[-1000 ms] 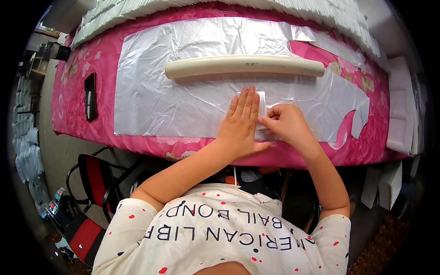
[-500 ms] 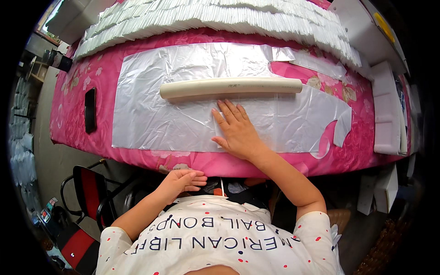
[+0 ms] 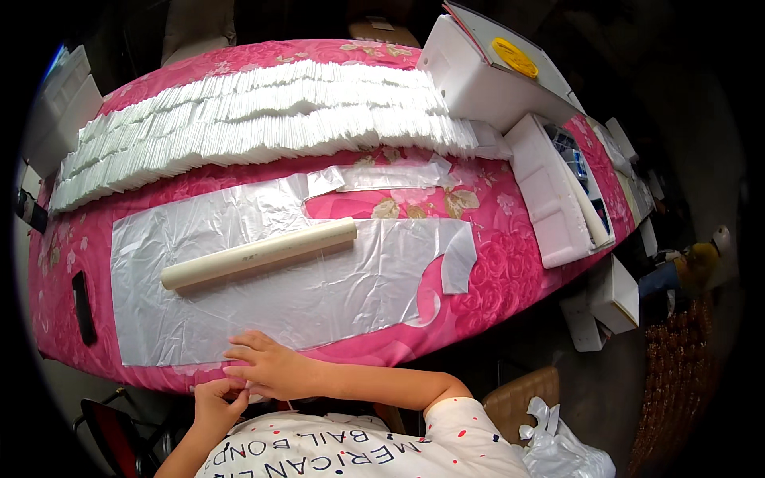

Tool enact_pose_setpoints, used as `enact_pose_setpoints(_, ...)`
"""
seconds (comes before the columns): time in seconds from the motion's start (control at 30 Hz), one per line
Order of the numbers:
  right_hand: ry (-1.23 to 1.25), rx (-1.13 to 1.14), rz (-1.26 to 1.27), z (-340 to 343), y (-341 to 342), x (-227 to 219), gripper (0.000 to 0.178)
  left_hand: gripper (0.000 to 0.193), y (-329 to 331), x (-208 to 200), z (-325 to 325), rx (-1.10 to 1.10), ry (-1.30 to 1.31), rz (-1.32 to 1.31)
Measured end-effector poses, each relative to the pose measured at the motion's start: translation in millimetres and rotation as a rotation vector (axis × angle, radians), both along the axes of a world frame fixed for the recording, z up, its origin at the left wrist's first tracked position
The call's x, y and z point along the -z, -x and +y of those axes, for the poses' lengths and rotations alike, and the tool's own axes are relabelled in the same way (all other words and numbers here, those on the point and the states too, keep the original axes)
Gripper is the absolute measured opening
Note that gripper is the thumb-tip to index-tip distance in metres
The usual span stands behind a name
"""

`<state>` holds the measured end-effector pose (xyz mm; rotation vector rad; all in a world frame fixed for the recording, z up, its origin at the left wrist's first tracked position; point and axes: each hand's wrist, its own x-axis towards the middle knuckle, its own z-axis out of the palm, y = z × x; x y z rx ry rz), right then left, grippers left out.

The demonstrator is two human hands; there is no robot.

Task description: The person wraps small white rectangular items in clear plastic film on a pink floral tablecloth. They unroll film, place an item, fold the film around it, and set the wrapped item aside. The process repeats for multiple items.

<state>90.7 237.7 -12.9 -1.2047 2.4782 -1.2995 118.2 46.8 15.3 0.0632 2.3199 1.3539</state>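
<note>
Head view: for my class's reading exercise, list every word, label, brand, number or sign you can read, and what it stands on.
White spotted shirt: large dark capitals, upside down and partly cut off; wording not quoted here.
Pale tube: a small dark marking, too small to read.
Elsewhere: no lettering I can make out.

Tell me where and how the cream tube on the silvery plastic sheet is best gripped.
Probably around the middle of the cream tube, coming from above and the person's side: it is long, straight and rounded, lying flat on the plastic sheet with its top and near flank exposed.
</note>
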Motion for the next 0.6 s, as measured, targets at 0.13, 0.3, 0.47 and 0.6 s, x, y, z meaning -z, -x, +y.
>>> enact_pose_setpoints(0.13,0.018,-0.016,-0.121,63.8,3.0,16.5,0.032,0.02,23.5,-9.1,37.2,0.206,0.04,0.07)
enact_pose_setpoints(0.3,0.28,0.723,-0.148,181.2,16.8,-19.9,0.031,0.055,51.2,4.4,47.2,0.391,0.189,0.463)
enact_pose_setpoints(0.47,0.617,1.46,0.245,364.7,95.4,-33.8,0.037,0.069,57.2,29.4,34.9,0.453,0.38,0.586)
enact_pose_setpoints(0.6,0.3,1.733,0.334,479.8,155.7,-33.5,0.041,0.072,59.9,46.7,34.3,0.469,0.382,0.574)
